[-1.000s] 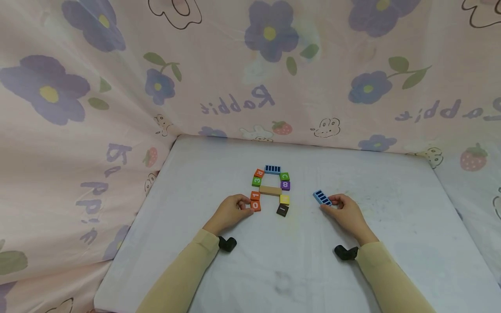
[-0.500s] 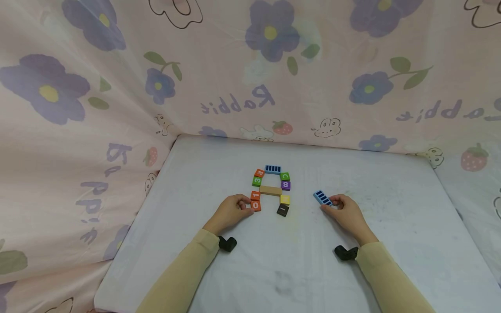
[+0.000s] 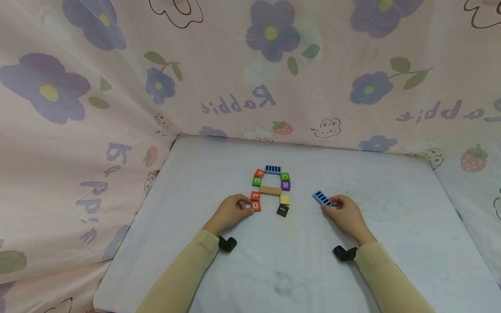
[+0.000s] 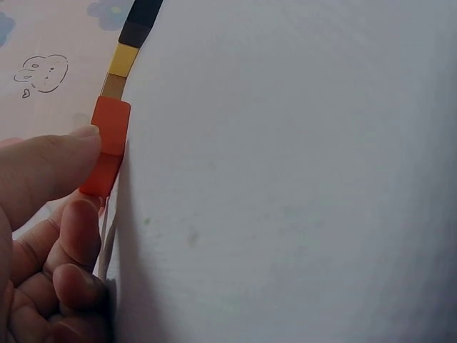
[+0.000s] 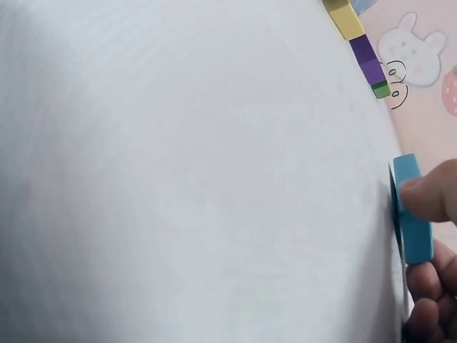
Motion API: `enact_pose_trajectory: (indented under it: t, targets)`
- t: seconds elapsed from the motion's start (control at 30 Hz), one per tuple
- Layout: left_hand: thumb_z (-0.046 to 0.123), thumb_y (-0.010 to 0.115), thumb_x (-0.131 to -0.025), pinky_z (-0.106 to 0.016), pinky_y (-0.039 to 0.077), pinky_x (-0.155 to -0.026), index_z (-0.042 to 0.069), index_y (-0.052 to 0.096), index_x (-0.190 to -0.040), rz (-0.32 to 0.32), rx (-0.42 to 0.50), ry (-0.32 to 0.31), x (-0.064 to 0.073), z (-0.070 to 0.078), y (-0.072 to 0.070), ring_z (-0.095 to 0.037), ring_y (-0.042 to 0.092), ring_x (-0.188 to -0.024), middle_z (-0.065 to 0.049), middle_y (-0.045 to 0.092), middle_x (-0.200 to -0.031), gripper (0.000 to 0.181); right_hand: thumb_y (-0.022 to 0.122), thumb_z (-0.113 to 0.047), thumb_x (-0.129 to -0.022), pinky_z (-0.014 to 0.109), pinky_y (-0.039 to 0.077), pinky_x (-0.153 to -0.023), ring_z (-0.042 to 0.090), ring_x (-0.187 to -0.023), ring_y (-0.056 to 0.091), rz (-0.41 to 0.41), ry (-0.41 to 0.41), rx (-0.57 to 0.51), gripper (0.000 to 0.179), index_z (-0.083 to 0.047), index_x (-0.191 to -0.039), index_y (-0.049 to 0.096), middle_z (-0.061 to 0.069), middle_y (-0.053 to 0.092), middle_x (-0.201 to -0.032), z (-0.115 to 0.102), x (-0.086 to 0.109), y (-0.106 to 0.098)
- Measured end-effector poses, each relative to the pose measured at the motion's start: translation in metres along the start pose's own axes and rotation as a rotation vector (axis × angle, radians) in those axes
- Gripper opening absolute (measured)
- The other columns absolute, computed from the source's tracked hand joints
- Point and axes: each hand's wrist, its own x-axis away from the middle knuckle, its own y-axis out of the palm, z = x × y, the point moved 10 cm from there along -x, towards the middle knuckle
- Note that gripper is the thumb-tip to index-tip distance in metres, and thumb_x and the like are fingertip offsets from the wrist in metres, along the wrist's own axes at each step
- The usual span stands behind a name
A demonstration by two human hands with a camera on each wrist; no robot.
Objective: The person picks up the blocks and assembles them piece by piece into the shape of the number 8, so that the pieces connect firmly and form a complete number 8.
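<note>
Flat coloured blocks form an A-like outline on the white tabletop in the head view. At its lower left, my left hand [image 3: 230, 214] pinches the orange block marked 0 [image 3: 255, 206] between thumb and fingers. Directly above that lies an orange block marked 1 [image 3: 255, 195]. Off to the right, my right hand [image 3: 347, 216] grips one end of a blue block with dark bars [image 3: 322, 198]; in the right wrist view the thumb lies against the blue block's side [image 5: 412, 236], which is very close to the table or touching it.
A similar blue block [image 3: 272, 169] tops the outline, and a plain wooden block [image 3: 270, 191] crosses its middle. Green and purple blocks [image 3: 285, 186] stand on the right side, above a yellow block [image 3: 284, 200] and a tilted black block [image 3: 282, 210]. A printed curtain [image 3: 305, 87] surrounds the table.
Both hands stay almost still with their blocks. The right hand and the blue block show only a very slight shift; the outline is unchanged.
</note>
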Motion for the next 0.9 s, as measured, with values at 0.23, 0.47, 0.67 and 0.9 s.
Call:
enact_pose_trajectory:
  t: [0.23,0.47,0.67,0.9]
  targets:
    - [0.03,0.075,-0.086,-0.032,0.041,-0.065,0.017,0.067,-0.107,-0.009,0.004,-0.007,0.001,0.0,0.0,-0.015,0.05,-0.069,0.002,0.058,-0.076,0.026,0.071,-0.04,-0.088,0.035,0.043,-0.069,0.023,-0.084,0.051,0.004,-0.025,-0.032,0.051,0.0,-0.116,0.06,0.014,0.059,-0.101,-0.008,-0.001,0.001]
    - [0.03,0.075,-0.086,-0.032,0.041,-0.065,0.017,0.067,-0.107,-0.01,0.008,-0.001,0.001,0.0,0.001,-0.015,0.05,-0.068,0.002,0.057,-0.076,0.026,0.075,-0.033,-0.086,0.031,0.043,-0.067,0.021,-0.083,0.049,-0.009,-0.082,-0.075,0.043,-0.002,-0.114,0.062,0.011,0.057,-0.099,-0.029,0.001,0.012]
    - [0.03,0.075,-0.085,-0.032,0.041,-0.065,0.017,0.067,-0.106,-0.007,0.009,-0.005,0.0,0.0,0.001,-0.015,0.05,-0.069,0.001,0.057,-0.076,0.026,0.078,-0.029,-0.083,0.031,0.04,-0.063,0.021,-0.08,0.046,-0.052,-0.15,-0.106,0.039,-0.006,-0.111,0.063,0.009,0.054,-0.092,-0.057,0.005,0.029]
    - [0.03,0.075,-0.085,-0.032,0.041,-0.065,0.017,0.067,-0.106,-0.009,0.014,-0.008,0.001,0.0,0.001,-0.015,0.049,-0.068,0.001,0.057,-0.076,0.026,0.079,-0.025,-0.081,0.031,0.04,-0.064,0.02,-0.08,0.046,-0.102,-0.245,-0.116,0.031,-0.013,-0.107,0.065,0.006,0.057,-0.095,-0.085,0.013,0.051]
